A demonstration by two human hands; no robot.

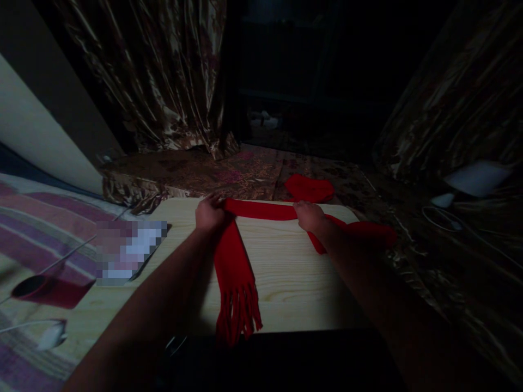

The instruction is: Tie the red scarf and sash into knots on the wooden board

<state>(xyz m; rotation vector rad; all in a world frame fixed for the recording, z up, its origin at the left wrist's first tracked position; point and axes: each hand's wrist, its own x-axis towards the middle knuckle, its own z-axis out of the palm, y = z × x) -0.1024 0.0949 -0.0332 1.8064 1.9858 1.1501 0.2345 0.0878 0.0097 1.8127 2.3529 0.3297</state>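
A red scarf (261, 209) with a fringed end is stretched between both hands near the far edge of a pale wooden table (281, 272). My left hand (210, 212) is closed around it, and the fringed end hangs down from there toward the table's near edge. About a scarf's section to the right, my right hand (309, 215) also grips the fabric. Beyond that hand, more red cloth lies bunched by the right side, partly hidden behind my forearm. Another red piece of cloth (309, 188) lies past the table's far edge; whether it joins the scarf I cannot tell.
At the left stand a dark red cup (53, 289) and a blurred-out flat item (131, 253). A white plug-like object (52, 335) with a cable lies nearer. Striped bedding (24, 218) borders the left side. Patterned curtains (175, 81) hang behind; a white lamp-like object (478, 178) is at right.
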